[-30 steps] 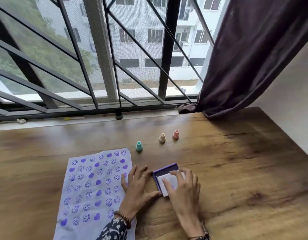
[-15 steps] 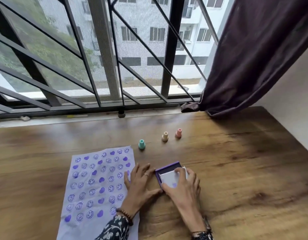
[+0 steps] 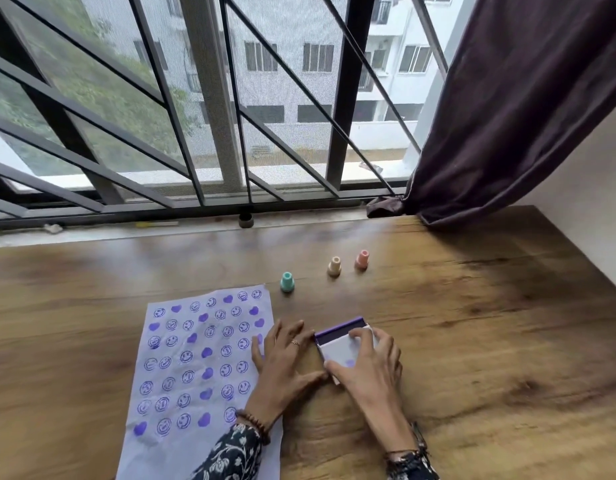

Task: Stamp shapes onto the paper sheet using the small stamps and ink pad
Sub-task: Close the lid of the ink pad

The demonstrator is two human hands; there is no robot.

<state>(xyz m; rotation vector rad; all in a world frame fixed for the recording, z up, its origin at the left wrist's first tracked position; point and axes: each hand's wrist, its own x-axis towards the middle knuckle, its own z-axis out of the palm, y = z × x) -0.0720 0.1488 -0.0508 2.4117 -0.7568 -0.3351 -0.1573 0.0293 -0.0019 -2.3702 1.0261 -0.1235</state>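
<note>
A pale paper sheet (image 3: 195, 358) covered in purple smiley and heart prints lies on the wooden table, left of centre. Just right of it sits the ink pad (image 3: 339, 330), with a purple strip showing at its far edge. A white lid (image 3: 336, 351) covers the remainder of it. My right hand (image 3: 368, 372) lies over the lid, fingers on top and thumb at the near edge. My left hand (image 3: 282, 365) rests flat with fingers apart, thumb against the pad's near-left corner. Three small stamps stand beyond: teal (image 3: 287, 282), cream (image 3: 334, 266), pink (image 3: 362, 259).
A barred window with a sill (image 3: 195, 230) runs along the table's far edge. A dark curtain (image 3: 507, 116) hangs at the back right, and a white wall (image 3: 597, 209) borders the table's right side. Bare wood (image 3: 490, 341) stretches right of the ink pad.
The white lid now covers more of the ink pad, leaving a narrower purple strip. Both hands stay at the pad. The view has shifted slightly.
</note>
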